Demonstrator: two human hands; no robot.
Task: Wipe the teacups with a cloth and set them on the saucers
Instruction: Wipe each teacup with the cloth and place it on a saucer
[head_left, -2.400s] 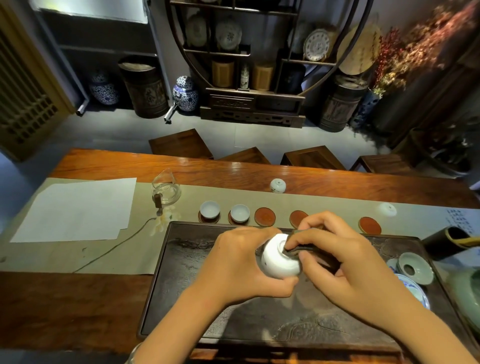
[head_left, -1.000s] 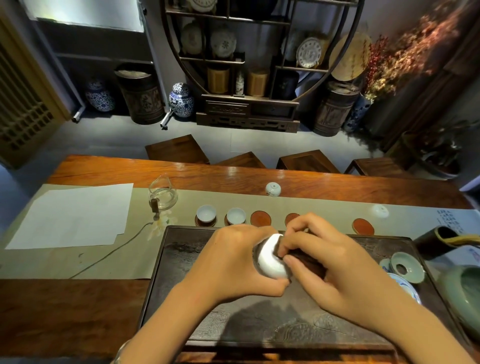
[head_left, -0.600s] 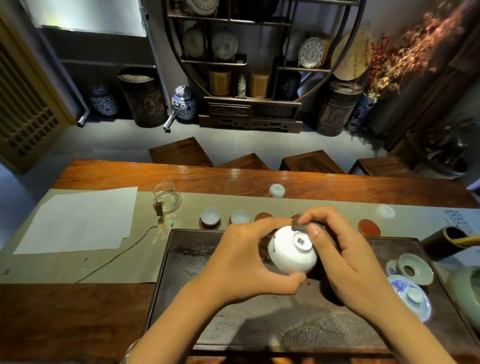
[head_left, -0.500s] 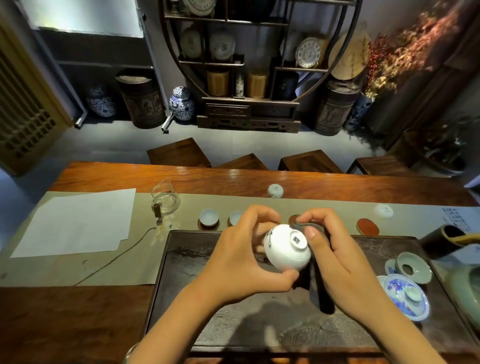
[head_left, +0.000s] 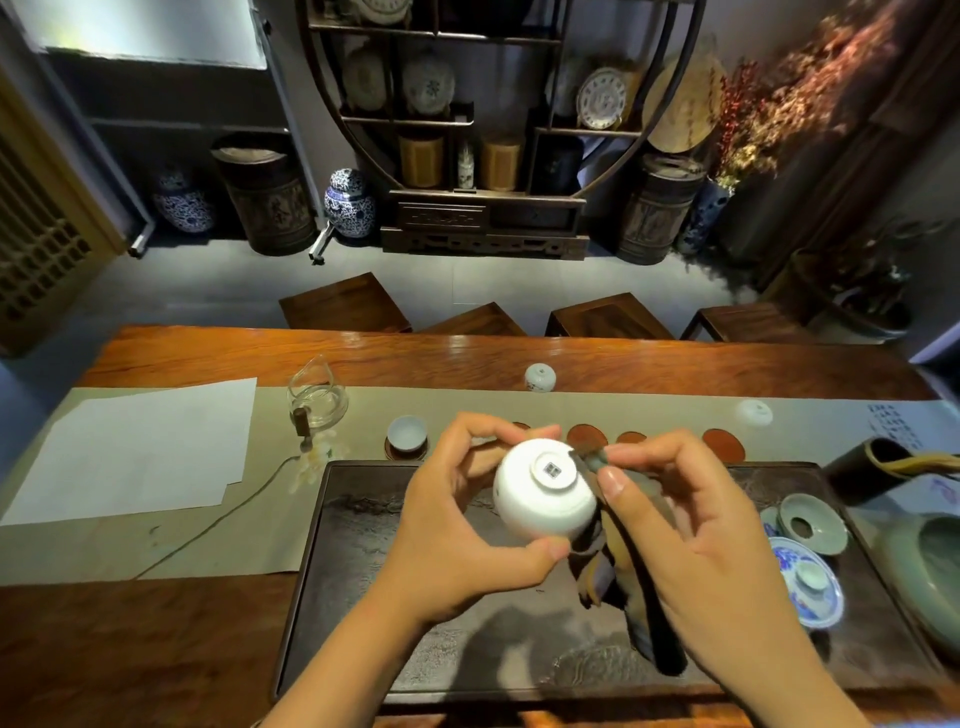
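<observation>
Turned further since the earlier frame, the white teacup now shows its foot ring to the camera, and the dark cloth hangs lower beneath it. Fingers of the left hand curl around the teacup, thumb under its rim, index finger over the top. Fingers of the right hand pinch the cloth against the foot ring; most of the cloth is hidden behind this hand. A small square mark on the cup's base is too small to read. Below lies the dark tray on the surface. Beyond, a second teacup sits on a saucer; bare red saucers are partly covered by the hands. Writing on paper at the right edge is illegible.
</observation>
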